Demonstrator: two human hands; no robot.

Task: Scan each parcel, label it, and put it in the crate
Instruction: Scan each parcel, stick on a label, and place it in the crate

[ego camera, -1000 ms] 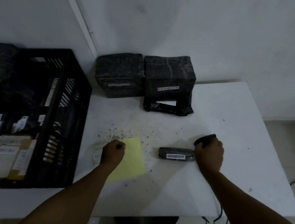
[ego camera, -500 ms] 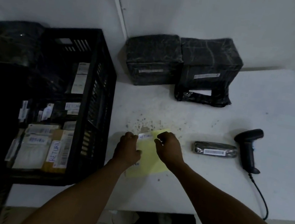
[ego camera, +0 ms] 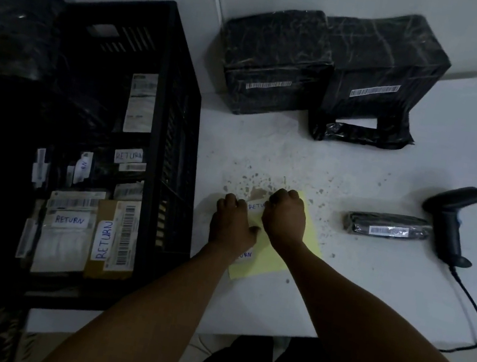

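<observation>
White table (ego camera: 369,297) — right hand (ego camera: 286,220) now pinches label (ego camera: 255,206).

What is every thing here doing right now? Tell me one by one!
Left hand: pressing on the yellow sheet.
Right hand: fingers curled at the RETURN label.
RETURN label: on the sheet, between the hands.
Yellow sheet: flat on the table.
Scanner: lying on the table, unheld.
Small parcel: lying beside the scanner, barcode up.
Crate: holds labelled parcels.
Two big parcels: wrapped, side by side.

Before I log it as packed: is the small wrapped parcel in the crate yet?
Out. The small parcel lies on the table, beside the scanner.
</observation>
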